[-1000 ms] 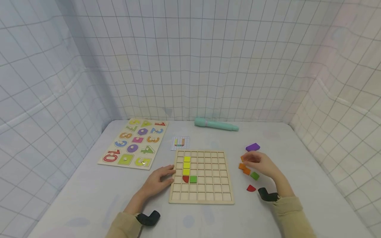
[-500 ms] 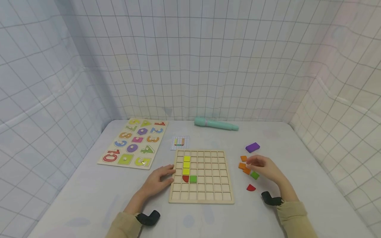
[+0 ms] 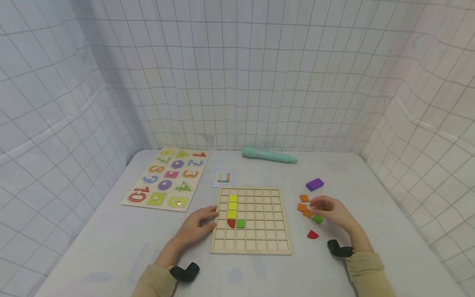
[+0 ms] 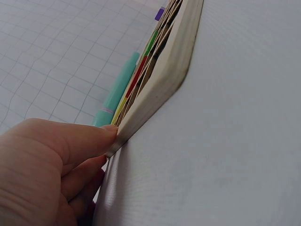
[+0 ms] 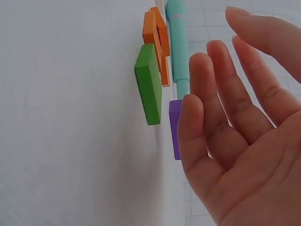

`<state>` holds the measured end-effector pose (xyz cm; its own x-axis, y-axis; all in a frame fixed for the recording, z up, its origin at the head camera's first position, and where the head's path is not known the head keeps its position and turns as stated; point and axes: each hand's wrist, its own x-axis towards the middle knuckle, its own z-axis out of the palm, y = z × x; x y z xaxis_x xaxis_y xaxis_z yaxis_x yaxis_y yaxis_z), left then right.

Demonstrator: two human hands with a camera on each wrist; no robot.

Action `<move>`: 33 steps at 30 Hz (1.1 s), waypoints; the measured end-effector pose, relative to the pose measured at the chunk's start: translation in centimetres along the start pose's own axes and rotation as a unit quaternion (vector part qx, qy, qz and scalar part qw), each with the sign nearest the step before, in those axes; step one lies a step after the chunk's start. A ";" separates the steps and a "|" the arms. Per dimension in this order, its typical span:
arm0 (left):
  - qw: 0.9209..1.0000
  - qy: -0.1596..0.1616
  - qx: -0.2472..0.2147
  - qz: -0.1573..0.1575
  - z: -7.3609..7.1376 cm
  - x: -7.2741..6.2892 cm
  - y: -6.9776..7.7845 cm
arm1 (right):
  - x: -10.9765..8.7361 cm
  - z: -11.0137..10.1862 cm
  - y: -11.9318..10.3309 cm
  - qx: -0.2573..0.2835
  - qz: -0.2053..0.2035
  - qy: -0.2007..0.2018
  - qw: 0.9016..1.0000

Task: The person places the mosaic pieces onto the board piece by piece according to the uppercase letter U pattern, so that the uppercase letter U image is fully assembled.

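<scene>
In the head view, a wooden grid board [image 3: 251, 252] lies before me. Its cells hold yellow square tiles [image 3: 232, 206], a red quarter-round tile [image 3: 231, 223] and a green square tile [image 3: 241, 223]. My left hand [image 3: 197, 227] rests its fingertips and thumb against the board's left edge. My right hand [image 3: 332, 212] hovers beside loose tiles, its fingers gently bent and nothing between them. Near its fingertips lie several orange tiles [image 3: 302, 207] and a green tile [image 5: 148, 84]. A loose red quarter-round tile [image 3: 313, 234] lies closer to me.
A purple block [image 3: 314, 184] sits beyond the right hand. At the back lies a teal pen-shaped object [image 3: 269, 155]. A small pattern card [image 3: 224, 178] is behind the board, and a number-and-shape puzzle board [image 3: 167, 179] occupies the back left. Grid-patterned cloth [image 3: 237, 82] walls surround the table.
My right hand has drawn back from the far orange tile, moving right and slightly toward me, uncovering that tile. The left hand and the tiles on the board stay in place.
</scene>
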<state>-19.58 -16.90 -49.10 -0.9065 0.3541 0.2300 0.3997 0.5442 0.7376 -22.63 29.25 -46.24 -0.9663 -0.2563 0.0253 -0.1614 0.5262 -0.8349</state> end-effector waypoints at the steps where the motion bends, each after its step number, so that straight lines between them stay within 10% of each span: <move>1: 1.000 0.000 0.000 0.000 0.0 0.0 0.0 | 0.0 0.0 0.1 0.001 -0.001 -0.001 1.000; 33: 1.000 0.001 0.004 0.002 0.0 -0.1 -0.1 | -0.6 -1.0 1.8 0.060 0.009 -0.050 0.997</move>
<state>-19.56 -16.93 -49.21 -0.9052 0.3549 0.2339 0.4043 0.5491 0.7314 -22.55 31.17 -47.25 -0.9433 -0.3295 -0.0404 -0.1128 0.4325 -0.8946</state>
